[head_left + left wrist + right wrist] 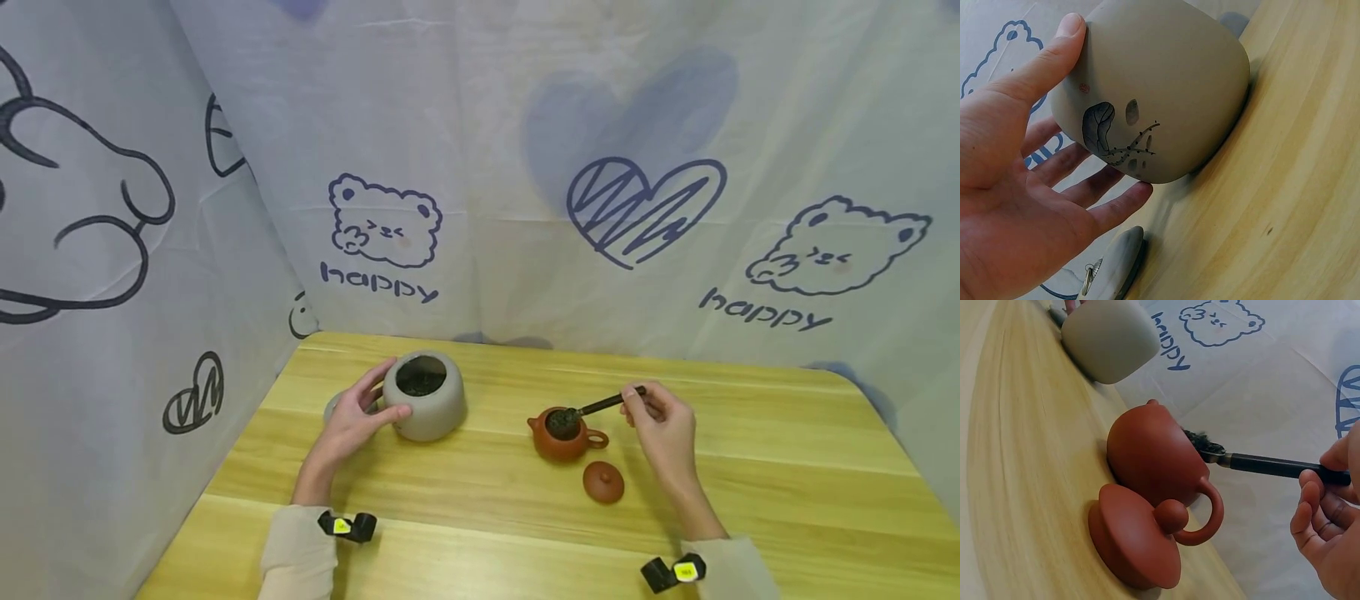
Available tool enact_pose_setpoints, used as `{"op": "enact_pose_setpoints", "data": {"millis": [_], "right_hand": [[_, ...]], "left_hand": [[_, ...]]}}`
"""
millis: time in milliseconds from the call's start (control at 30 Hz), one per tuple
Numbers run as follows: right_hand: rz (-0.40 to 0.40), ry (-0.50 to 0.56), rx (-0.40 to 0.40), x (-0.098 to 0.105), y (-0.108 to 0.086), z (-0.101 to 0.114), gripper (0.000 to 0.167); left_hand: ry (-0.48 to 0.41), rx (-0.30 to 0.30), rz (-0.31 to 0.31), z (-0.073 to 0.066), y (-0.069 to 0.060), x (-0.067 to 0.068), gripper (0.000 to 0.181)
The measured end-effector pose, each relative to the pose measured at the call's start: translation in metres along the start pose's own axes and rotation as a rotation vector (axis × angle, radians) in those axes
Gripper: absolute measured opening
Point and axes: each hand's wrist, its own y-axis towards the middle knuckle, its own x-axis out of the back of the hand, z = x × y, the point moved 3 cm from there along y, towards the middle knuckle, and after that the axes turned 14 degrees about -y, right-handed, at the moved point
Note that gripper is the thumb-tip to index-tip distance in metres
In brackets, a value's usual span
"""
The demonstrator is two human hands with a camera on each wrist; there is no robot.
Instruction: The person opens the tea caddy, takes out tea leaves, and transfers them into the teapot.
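Observation:
A grey jar [435, 415] with dark leaves inside stands on the left, mouth upward; leaf drawings mark its side [1166, 81]. My left hand [352, 423] holds it from the left, thumb at the front and fingers curved round the side. My right hand [663, 429] pinches the dark handle of a small scoop [1272, 466]. Dark leaves [1196, 439] lie on the scoop's head at the mouth of a red-brown teapot [558, 448]. In the right wrist view the teapot [1147, 450] stands upright and uncovered, its handle toward my right hand [1335, 519].
The teapot's lid [603, 482], knob up, lies on the wooden table [465, 533] in front of the teapot. A grey lid [1119, 262] with a small ring lies left of the jar, partly behind my left hand. Printed cloth [487, 167] hangs behind the table and on the left.

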Motion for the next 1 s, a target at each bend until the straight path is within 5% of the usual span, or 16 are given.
{"op": "enact_pose_setpoints", "data": {"millis": [300, 533, 733, 1000], "right_hand": [[0.041, -0.102, 0.226, -0.001, -0.003, 0.016, 0.009], [0.023, -0.182, 0.439, -0.002, -0.004, 0.021, 0.016], [0.02, -0.124, 0.43, 0.004, -0.009, 0.042, 0.013], [-0.011, 0.036, 0.239, 0.0, -0.004, 0.023, 0.01]], "left_hand": [[-0.016, -0.013, 0.011, 0.001, 0.002, -0.001, 0.081], [-0.014, -0.015, 0.01, 0.0, 0.0, -0.001, 0.081], [-0.005, -0.02, 0.004, 0.002, 0.0, -0.001, 0.08], [0.013, -0.008, -0.006, 0.003, -0.001, 0.0, 0.08]]}}
